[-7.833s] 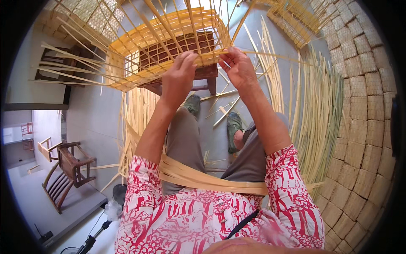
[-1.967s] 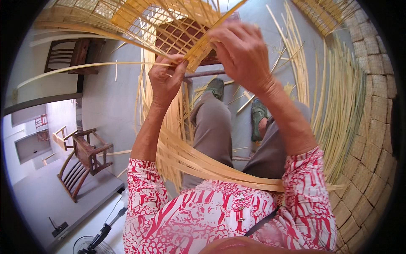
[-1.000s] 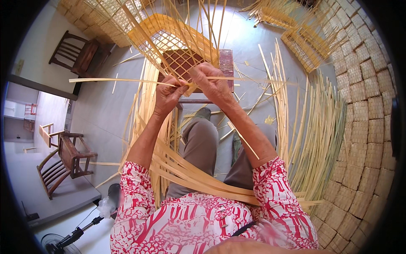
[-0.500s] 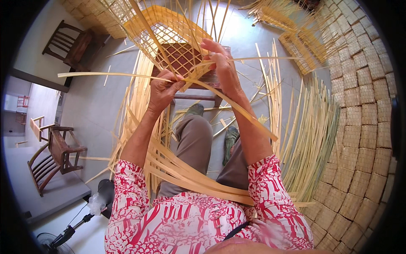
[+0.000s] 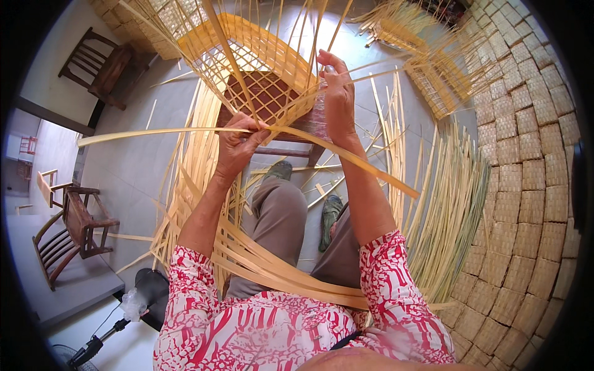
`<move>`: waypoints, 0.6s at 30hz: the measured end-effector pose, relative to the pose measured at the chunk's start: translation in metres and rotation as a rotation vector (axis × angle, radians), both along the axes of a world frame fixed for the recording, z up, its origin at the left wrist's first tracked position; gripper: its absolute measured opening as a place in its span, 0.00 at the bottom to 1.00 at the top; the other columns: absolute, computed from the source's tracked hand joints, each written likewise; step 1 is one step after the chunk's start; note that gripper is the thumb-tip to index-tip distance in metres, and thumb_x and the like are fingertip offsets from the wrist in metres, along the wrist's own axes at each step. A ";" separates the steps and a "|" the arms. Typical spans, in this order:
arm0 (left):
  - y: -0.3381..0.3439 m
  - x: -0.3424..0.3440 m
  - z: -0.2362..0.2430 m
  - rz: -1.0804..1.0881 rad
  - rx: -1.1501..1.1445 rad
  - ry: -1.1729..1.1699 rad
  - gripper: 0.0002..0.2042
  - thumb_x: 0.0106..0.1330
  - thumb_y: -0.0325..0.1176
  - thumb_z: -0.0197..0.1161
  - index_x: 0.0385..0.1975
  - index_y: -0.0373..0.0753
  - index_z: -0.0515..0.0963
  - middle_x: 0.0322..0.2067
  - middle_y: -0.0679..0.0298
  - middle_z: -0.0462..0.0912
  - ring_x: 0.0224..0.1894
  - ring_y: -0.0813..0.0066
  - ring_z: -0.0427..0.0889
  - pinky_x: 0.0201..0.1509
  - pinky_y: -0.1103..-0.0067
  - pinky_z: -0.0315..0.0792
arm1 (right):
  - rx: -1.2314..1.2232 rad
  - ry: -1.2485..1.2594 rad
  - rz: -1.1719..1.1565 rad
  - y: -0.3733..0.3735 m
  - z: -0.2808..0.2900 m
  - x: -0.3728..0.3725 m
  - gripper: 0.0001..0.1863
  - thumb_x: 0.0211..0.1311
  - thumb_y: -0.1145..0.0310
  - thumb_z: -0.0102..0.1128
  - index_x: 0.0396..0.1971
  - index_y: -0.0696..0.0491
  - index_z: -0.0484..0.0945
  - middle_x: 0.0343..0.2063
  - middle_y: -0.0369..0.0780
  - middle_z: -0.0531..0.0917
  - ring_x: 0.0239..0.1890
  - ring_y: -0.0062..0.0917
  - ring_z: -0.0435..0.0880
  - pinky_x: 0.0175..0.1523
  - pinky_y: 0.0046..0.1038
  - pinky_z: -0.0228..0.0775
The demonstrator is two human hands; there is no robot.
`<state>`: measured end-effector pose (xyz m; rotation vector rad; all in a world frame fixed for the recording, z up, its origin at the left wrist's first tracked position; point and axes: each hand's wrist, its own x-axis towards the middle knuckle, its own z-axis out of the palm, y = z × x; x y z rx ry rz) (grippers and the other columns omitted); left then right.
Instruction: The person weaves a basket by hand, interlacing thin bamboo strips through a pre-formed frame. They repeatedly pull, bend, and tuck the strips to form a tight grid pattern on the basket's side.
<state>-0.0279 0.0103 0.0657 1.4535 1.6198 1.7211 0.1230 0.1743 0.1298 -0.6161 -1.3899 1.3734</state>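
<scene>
A half-woven bamboo basket [image 5: 238, 28], with an open lattice base and upright loose strips, rests tilted on a dark red wooden stool [image 5: 317, 127] in front of my knees. My left hand [image 5: 237, 145] pinches a long flat bamboo strip [image 5: 365, 168] at the basket's near corner. One end sticks out to the left, the other slants down past my right forearm. Beside the right upright strips, my right hand [image 5: 340, 102] is raised, its fingers curled at a thinner bamboo strip [image 5: 302, 99] running from that corner. Its thumb is partly hidden.
Loose pale strips [image 5: 272, 272] lie across my lap. More strips [image 5: 448, 204] cover the floor at right and beside the stool. Woven pieces [image 5: 439, 80] stand at far right, by a wall of stacked woven blocks [image 5: 526, 216]. Wooden chairs [image 5: 83, 216] are at left.
My right hand has moved right and up, away from the corner, its fingers more curled. My left hand keeps its pinch at the corner. The whole view has shifted slightly.
</scene>
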 end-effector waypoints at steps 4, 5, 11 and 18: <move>0.000 0.001 0.002 0.035 -0.023 0.016 0.04 0.61 0.24 0.74 0.34 0.35 0.86 0.31 0.67 0.78 0.35 0.80 0.80 0.38 0.83 0.77 | 0.090 -0.067 0.100 0.014 0.001 0.000 0.32 0.67 0.65 0.42 0.71 0.56 0.65 0.60 0.48 0.75 0.52 0.29 0.75 0.60 0.31 0.68; 0.000 0.001 0.002 0.051 -0.038 0.035 0.05 0.61 0.24 0.74 0.34 0.35 0.86 0.30 0.68 0.78 0.35 0.80 0.80 0.37 0.83 0.77 | 0.117 -0.075 0.107 0.017 0.003 0.001 0.32 0.66 0.66 0.42 0.71 0.57 0.65 0.61 0.49 0.74 0.51 0.29 0.75 0.60 0.30 0.68; 0.005 0.014 0.010 0.116 0.001 -0.022 0.04 0.63 0.26 0.74 0.35 0.37 0.87 0.30 0.70 0.77 0.33 0.82 0.76 0.36 0.83 0.70 | 0.043 0.084 -0.006 0.031 -0.003 0.005 0.12 0.62 0.75 0.56 0.45 0.57 0.77 0.39 0.39 0.79 0.34 0.15 0.76 0.36 0.21 0.70; 0.009 0.015 0.007 0.145 0.076 -0.143 0.04 0.67 0.25 0.69 0.36 0.36 0.80 0.33 0.71 0.73 0.34 0.83 0.72 0.41 0.84 0.68 | -0.196 0.258 -0.090 0.044 -0.011 0.014 0.12 0.76 0.65 0.49 0.40 0.57 0.78 0.31 0.38 0.82 0.30 0.23 0.85 0.36 0.28 0.81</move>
